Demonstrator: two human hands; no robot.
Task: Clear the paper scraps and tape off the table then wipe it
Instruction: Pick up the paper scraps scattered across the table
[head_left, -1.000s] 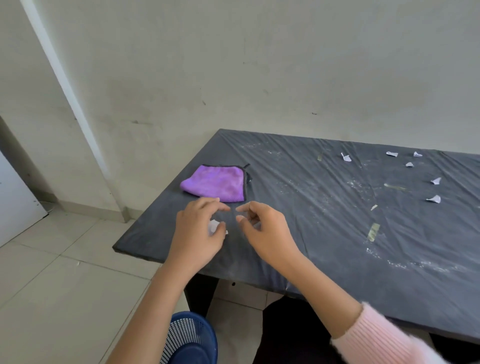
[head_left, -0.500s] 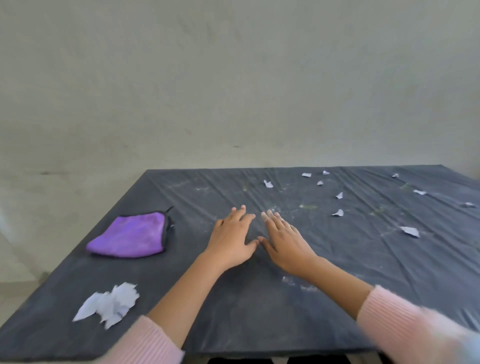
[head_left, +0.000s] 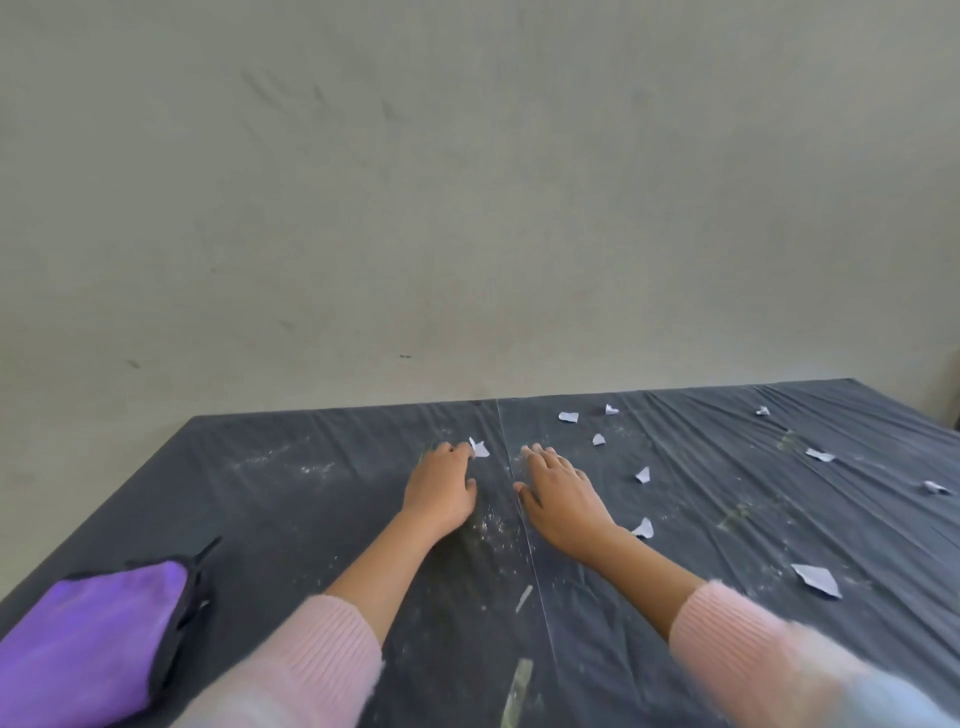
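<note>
My left hand (head_left: 440, 486) lies flat on the dark table (head_left: 291, 499), its fingertips touching a small white paper scrap (head_left: 479, 448) near the far edge. My right hand (head_left: 563, 493) rests palm down beside it, fingers straight and holding nothing. Several more white scraps are spread to the right, such as a scrap (head_left: 643, 528) beside my right wrist and a larger scrap (head_left: 816, 579) nearer me. A strip of tape (head_left: 515, 691) is stuck to the table near the front, with a shorter strip (head_left: 523, 597) above it. A folded purple cloth (head_left: 88, 642) lies at the front left.
White dust is scattered over the table between my hands. A plain wall (head_left: 467, 208) rises right behind the table's far edge. Wrinkles run across the table cover on the right side.
Both hands have slid farther across the table toward the wall, and the left fingertips now touch a scrap. The view has moved forward, so the scrap pile at the front left is out of view.
</note>
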